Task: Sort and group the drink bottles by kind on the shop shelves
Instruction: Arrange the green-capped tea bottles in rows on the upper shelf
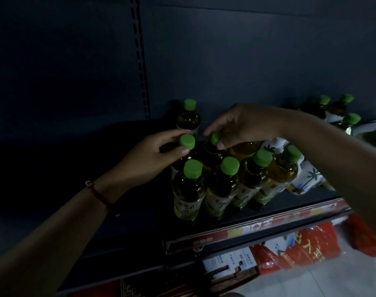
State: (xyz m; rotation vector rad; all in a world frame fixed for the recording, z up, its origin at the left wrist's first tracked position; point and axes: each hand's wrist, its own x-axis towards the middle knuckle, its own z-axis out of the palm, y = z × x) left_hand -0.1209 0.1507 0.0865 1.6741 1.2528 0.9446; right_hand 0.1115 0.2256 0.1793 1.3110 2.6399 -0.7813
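Note:
Several green-capped tea bottles stand in a cluster on a dark shelf (122, 228). My left hand (149, 159) pinches the neck of one bottle (187, 142) in the middle row, fingers just under its green cap. My right hand (245, 125) grips the cap of the neighbouring bottle (216, 138), which tilts a little. A front row of bottles (189, 189) stands upright toward the shelf edge. One more bottle (188, 116) stands alone behind, against the back panel. Further green-capped bottles (333, 108) sit at the far right.
White patterned packages (307, 174) lie beside the cluster on the right. A red price strip (258, 227) runs along the shelf's front edge. Red bags (300, 247) and boxes fill the shelf below. A slotted upright (141, 61) divides the back panel; the left shelf part is dark.

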